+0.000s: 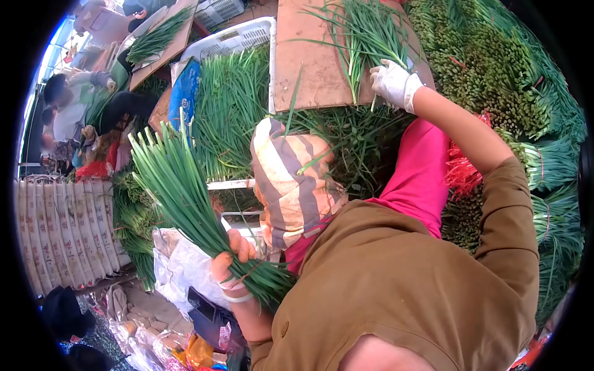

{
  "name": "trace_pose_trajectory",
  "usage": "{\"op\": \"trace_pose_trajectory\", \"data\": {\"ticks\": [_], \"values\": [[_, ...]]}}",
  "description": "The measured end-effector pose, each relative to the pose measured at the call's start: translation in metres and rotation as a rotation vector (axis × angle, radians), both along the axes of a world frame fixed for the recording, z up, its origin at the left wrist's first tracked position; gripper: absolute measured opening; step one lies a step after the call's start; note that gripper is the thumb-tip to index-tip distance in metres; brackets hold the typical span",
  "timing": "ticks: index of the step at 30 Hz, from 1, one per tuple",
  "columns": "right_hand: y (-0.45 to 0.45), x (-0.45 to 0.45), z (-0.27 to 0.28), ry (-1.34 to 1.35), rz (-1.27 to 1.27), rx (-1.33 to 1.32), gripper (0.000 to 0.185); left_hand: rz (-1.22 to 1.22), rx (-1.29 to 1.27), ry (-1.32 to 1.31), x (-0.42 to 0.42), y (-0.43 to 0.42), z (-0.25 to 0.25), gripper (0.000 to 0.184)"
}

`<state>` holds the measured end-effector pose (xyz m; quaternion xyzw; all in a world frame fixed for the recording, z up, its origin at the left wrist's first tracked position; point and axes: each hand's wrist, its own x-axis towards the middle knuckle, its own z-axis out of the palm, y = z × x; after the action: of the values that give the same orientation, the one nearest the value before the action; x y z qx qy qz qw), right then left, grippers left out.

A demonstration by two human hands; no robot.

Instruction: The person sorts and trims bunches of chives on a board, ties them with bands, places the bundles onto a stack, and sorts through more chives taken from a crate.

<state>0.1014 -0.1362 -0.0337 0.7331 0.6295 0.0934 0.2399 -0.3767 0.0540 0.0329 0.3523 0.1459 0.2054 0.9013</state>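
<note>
My left hand (234,256) is wrapped round a thick bundle of garlic chives (185,185). The pale stem ends point up and to the left, and the leafy end hangs below my fist. My right hand (396,85), in a white glove, is at the near right part of a brown board (309,68). Its fingers are curled onto some loose chives (371,31) spread over that board. A few stems stick out past the board's near edge by my fingers.
A white crate (272,37) full of chives stands left of the board. Tied chive bundles (544,157) are stacked at the right, beside red ties (464,167). A striped cloth (297,179) covers my knee. Another person (74,111) sits at the far left.
</note>
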Motion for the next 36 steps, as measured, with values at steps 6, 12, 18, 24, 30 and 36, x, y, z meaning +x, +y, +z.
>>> {"op": "trace_pose_trajectory", "data": {"ticks": [6, 12, 18, 24, 30, 36], "values": [[-0.028, -0.119, 0.047, 0.885, -0.223, -0.306, 0.027, -0.003, -0.007, -0.007, -0.012, 0.011, -0.013, 0.028], [-0.047, -0.097, -0.074, 1.81, -1.159, 0.363, 0.03, -0.039, -0.048, -0.053, -0.004, 0.011, -0.014, 0.022], [0.013, -0.093, -0.115, 2.15, -1.343, 1.017, 0.049, -0.001, -0.042, -0.018, 0.0, 0.004, -0.007, 0.027], [0.0, -0.106, -0.153, 1.9, -0.974, 0.735, 0.015, -0.011, -0.04, -0.031, 0.0, 0.001, -0.004, 0.034], [-0.027, -0.185, -0.06, 0.885, -0.317, -0.462, 0.035, 0.016, -0.057, -0.028, -0.003, 0.006, -0.008, 0.028], [0.02, -0.057, -0.005, 0.655, -0.275, 0.598, 0.021, 0.023, -0.064, -0.001, 0.0, 0.003, 0.0, 0.024]]}}
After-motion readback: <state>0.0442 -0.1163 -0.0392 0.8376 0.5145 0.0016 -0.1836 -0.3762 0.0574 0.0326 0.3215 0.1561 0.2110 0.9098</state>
